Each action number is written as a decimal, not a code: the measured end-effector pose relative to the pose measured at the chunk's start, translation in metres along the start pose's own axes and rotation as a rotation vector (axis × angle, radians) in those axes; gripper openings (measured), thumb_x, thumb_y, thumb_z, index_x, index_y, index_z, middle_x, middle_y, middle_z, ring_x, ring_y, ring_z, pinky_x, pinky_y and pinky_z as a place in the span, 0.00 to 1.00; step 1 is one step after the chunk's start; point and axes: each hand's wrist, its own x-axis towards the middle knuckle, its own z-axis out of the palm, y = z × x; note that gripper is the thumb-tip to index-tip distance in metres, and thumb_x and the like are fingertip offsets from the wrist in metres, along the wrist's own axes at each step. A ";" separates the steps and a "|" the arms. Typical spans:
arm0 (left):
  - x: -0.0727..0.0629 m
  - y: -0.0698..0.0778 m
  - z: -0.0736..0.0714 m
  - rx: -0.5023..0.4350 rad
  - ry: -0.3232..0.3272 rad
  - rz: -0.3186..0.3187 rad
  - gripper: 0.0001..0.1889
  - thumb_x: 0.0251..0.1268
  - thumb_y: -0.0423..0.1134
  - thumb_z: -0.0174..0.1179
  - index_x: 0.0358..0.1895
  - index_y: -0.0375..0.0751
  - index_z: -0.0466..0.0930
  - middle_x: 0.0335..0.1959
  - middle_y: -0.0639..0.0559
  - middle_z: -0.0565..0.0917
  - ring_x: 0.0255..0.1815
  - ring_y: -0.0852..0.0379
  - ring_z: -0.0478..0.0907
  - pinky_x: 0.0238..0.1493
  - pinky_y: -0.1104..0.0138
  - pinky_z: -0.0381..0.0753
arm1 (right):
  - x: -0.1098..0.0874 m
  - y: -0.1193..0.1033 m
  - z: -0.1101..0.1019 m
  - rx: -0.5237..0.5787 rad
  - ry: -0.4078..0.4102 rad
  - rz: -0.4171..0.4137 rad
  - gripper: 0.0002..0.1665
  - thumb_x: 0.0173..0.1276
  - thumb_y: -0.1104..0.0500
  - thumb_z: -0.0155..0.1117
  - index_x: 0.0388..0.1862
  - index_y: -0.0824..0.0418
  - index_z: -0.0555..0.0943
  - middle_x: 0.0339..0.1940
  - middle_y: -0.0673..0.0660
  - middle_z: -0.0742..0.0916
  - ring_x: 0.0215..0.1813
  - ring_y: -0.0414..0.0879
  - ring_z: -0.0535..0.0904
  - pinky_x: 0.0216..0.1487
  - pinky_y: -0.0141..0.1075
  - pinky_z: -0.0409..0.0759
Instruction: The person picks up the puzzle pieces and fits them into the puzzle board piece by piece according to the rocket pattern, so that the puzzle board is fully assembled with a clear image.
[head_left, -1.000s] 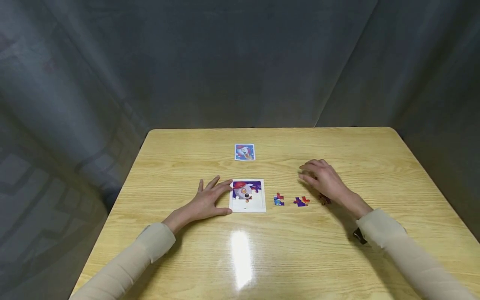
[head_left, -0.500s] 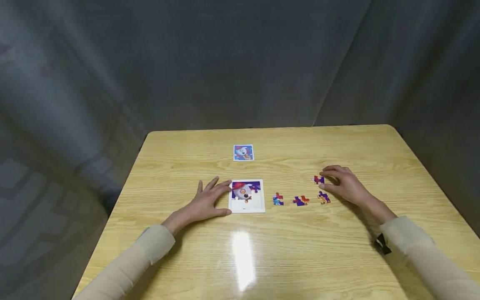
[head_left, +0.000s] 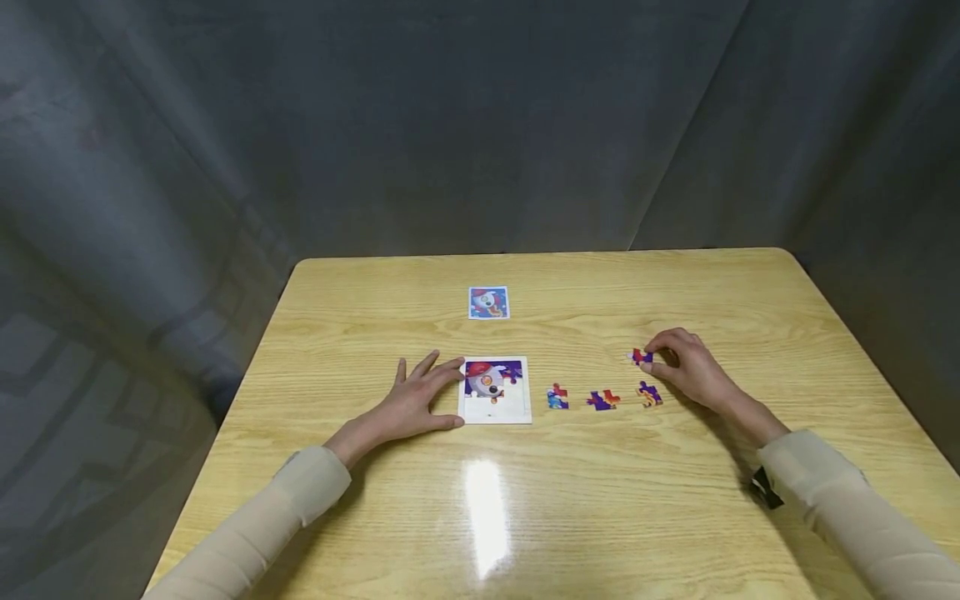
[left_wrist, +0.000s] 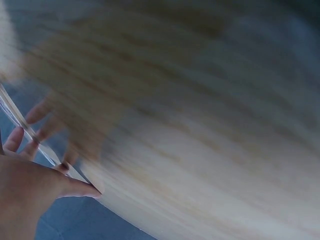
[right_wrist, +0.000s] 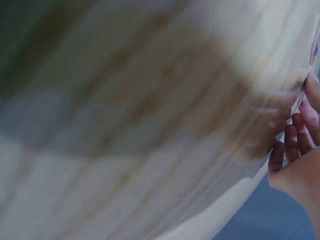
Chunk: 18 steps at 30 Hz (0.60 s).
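Observation:
In the head view, a square white puzzle tray (head_left: 495, 412) lies on the wooden table, its upper part filled with joined pieces showing a white dog-like head with a red cap. My left hand (head_left: 412, 402) rests at its left side, fingers spread, index fingertip and thumb touching the edge near the two left corners. Farther right, my right hand (head_left: 692, 367) pinches a red, purple and white puzzle piece (head_left: 640, 357) at its right side between thumb and index finger. In the right wrist view, the curled fingers (right_wrist: 291, 145) of that hand are low at the tabletop.
Between tray and right hand lie loose pieces: a blue and red puzzle piece (head_left: 557, 397), a purple and red puzzle piece (head_left: 603, 400) and a purple and orange puzzle piece (head_left: 649, 394). A small picture card (head_left: 489, 302) lies behind the tray. Dark curtains (head_left: 480, 125) surround the table (head_left: 360, 500).
My right hand has moved right and lowered, uncovering the purple and orange piece, and its thumb and index finger have closed on the red, purple and white piece. The left hand stays put.

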 end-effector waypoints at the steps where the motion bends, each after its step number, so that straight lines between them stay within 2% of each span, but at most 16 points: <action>1: 0.000 0.000 0.000 0.001 -0.002 -0.003 0.38 0.58 0.64 0.60 0.69 0.52 0.65 0.77 0.58 0.54 0.78 0.45 0.39 0.65 0.31 0.29 | 0.000 0.000 0.000 -0.003 0.001 0.004 0.13 0.59 0.65 0.71 0.41 0.68 0.80 0.45 0.65 0.79 0.49 0.59 0.71 0.50 0.51 0.65; 8: 0.001 0.000 0.000 0.008 0.002 -0.001 0.37 0.58 0.64 0.61 0.68 0.51 0.66 0.77 0.57 0.55 0.78 0.43 0.40 0.65 0.30 0.30 | -0.001 -0.001 0.000 -0.034 0.017 -0.039 0.14 0.58 0.66 0.71 0.41 0.67 0.78 0.37 0.61 0.81 0.40 0.51 0.71 0.44 0.41 0.64; 14: 0.000 0.000 0.000 0.001 0.008 0.001 0.37 0.58 0.64 0.61 0.68 0.51 0.66 0.77 0.56 0.56 0.78 0.43 0.40 0.64 0.30 0.30 | 0.001 0.001 0.002 -0.008 0.025 -0.082 0.15 0.56 0.70 0.71 0.41 0.67 0.78 0.31 0.55 0.80 0.33 0.44 0.70 0.36 0.31 0.66; 18: 0.000 0.000 0.000 -0.001 0.007 0.004 0.36 0.58 0.63 0.61 0.68 0.51 0.67 0.77 0.56 0.56 0.78 0.43 0.40 0.64 0.30 0.30 | 0.001 0.000 0.003 -0.049 0.017 -0.079 0.15 0.56 0.69 0.72 0.42 0.68 0.79 0.31 0.56 0.82 0.34 0.45 0.74 0.35 0.34 0.72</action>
